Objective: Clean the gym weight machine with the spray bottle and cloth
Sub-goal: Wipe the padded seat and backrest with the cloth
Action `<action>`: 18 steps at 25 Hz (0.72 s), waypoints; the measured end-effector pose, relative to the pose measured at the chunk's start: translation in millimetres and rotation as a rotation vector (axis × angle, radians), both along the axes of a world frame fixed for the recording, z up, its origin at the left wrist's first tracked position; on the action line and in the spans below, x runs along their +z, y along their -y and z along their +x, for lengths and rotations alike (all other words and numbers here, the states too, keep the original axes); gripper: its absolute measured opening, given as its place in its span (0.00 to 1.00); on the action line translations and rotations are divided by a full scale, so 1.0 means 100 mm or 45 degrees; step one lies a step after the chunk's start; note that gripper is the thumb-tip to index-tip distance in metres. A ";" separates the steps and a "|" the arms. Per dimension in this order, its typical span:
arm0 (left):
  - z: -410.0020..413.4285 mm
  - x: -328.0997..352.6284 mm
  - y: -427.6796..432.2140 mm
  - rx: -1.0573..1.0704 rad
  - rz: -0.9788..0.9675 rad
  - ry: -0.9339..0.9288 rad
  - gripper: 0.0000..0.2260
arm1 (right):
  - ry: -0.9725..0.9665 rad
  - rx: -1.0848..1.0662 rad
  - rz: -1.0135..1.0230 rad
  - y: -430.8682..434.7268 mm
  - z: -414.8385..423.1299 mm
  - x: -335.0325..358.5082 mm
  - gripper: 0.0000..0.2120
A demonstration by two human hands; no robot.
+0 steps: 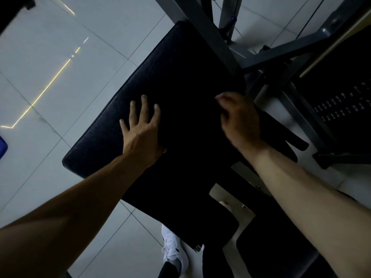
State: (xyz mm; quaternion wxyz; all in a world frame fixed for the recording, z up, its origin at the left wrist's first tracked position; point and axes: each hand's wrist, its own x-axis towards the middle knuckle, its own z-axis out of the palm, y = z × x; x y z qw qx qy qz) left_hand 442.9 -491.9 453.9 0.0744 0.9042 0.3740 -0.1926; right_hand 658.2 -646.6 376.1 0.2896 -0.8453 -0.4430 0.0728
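Note:
The weight machine's black padded seat (152, 81) fills the middle of the view, dim and textured. My left hand (140, 125) lies flat on the pad with its fingers spread and straight. My right hand (239, 117) is at the pad's right edge with fingers curled inward. The area under it is too dark to show whether it holds a cloth or the pad's edge. A dark strip (289, 137) runs out from under that hand to the right. No spray bottle is in view.
Grey steel frame bars (271, 55) cross behind the pad. A black weight stack with number labels (341, 105) stands at the right. Pale floor tiles (50, 57) spread to the left, with a blue object (3, 145) at the edge. My white shoe (172, 249) is below.

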 end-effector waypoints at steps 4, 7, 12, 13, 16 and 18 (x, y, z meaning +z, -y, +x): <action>0.03 0.00 0.01 0.020 -0.010 -0.008 0.59 | -0.027 -0.014 -0.007 0.14 -0.43 -0.07 0.24; 0.08 0.03 0.11 0.052 -0.022 0.016 0.55 | -0.002 0.410 0.011 0.36 -1.44 -0.11 0.26; 0.19 -0.12 0.52 -0.228 -0.104 0.080 0.47 | -0.074 0.320 0.049 0.53 -0.84 -0.16 0.23; 0.21 -0.17 0.57 -0.253 -0.137 0.061 0.46 | -0.103 0.137 0.038 0.57 -0.53 -0.19 0.24; 0.23 -0.25 0.61 -0.289 -0.171 0.015 0.48 | -0.263 -0.440 0.012 0.74 0.08 -0.29 0.20; 0.24 -0.27 0.63 -0.285 -0.148 -0.012 0.49 | -0.321 -0.510 0.017 0.78 -0.15 -0.33 0.20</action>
